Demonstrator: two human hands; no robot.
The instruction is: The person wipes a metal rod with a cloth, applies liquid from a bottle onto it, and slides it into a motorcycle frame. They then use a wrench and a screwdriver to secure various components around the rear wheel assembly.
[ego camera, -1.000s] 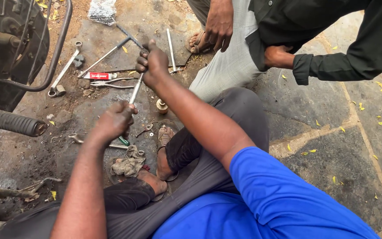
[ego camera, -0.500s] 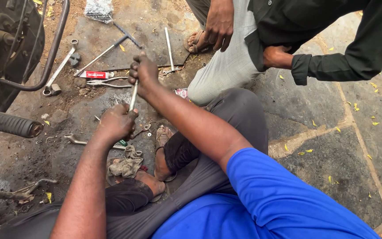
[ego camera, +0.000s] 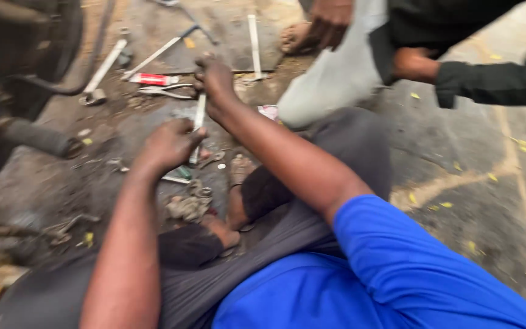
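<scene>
A slim metal rod [ego camera: 198, 125] was held at the centre-left of the view, running from 12 to 6 o'clock between the two hands. Its upper end was closed inside the right hand [ego camera: 216, 82], and its lower part was gripped by the left hand [ego camera: 170, 145]; only the short stretch between the fists was seen, and both tips were hidden. What kind of tool it was could not be made out through the motion blur. Just below the left hand, at 6 o'clock, a grey rag [ego camera: 185, 207] was seen on the ground. At 11 o'clock a red-handled tool [ego camera: 154, 79], pliers [ego camera: 164, 91] and a long socket wrench [ego camera: 102, 70] were laid out, well apart from the hands. A dark machine [ego camera: 25, 55] was cut off by the left edge. At 1 o'clock another person's hand [ego camera: 330, 23] was cropped by the top edge. Open stone paving [ego camera: 476, 183] was left at 3 o'clock.
</scene>
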